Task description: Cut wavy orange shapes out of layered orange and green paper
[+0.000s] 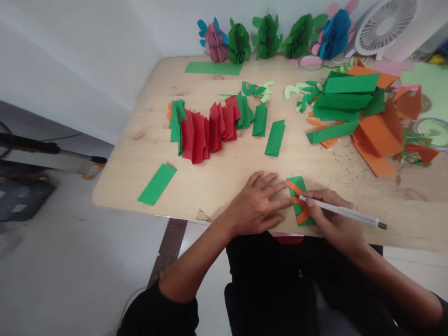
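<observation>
Near the table's front edge lies a folded green paper piece (297, 181) with an orange paper cutout (304, 215) on top of it. My left hand (258, 205) lies flat with its fingers spread, the fingertips touching the left edge of these papers. A white pen (345, 212) is held in my right hand (336, 224), its tip on the orange cutout. Farther back stand folded red papers (198, 135) and green ones in a row, with two folded green pieces (275, 138) to their right.
Folded green papers (350, 100) and orange papers (380, 133) are heaped at the right. Paper figures (268, 39) and a white fan (385, 25) stand along the back. A green strip (157, 185) lies near the table's (119, 182) left edge.
</observation>
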`<act>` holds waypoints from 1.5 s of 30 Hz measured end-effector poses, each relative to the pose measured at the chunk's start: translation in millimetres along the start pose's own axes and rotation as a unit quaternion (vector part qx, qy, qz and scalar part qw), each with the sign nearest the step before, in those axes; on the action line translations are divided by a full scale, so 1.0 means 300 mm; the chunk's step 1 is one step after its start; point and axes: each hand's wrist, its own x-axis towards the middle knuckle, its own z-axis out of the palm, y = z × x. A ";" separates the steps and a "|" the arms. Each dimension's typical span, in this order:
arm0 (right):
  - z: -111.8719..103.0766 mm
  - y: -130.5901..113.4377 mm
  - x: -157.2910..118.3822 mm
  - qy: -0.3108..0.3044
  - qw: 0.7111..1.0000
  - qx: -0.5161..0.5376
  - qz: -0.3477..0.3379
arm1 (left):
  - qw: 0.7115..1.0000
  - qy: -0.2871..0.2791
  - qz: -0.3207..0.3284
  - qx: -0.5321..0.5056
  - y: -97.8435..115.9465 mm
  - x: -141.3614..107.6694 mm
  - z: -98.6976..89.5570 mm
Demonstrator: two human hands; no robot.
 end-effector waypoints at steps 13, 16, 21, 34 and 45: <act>-0.007 0.014 0.000 0.012 1.000 -0.005 0.012 | 1.000 0.004 0.003 -0.007 0.000 0.000 0.002; -0.005 0.012 -0.002 0.014 1.000 -0.002 0.014 | 1.000 0.008 0.003 -0.005 0.002 0.000 0.000; -0.004 0.012 -0.005 0.015 1.000 -0.009 0.005 | 1.000 0.006 0.001 0.001 0.003 0.001 -0.002; 0.005 0.008 0.006 0.019 1.000 -0.006 0.010 | 1.000 0.013 0.003 0.008 0.006 0.001 -0.002; 0.024 0.000 0.035 0.021 1.000 0.003 0.002 | 1.000 0.015 0.007 0.004 0.003 -0.002 0.002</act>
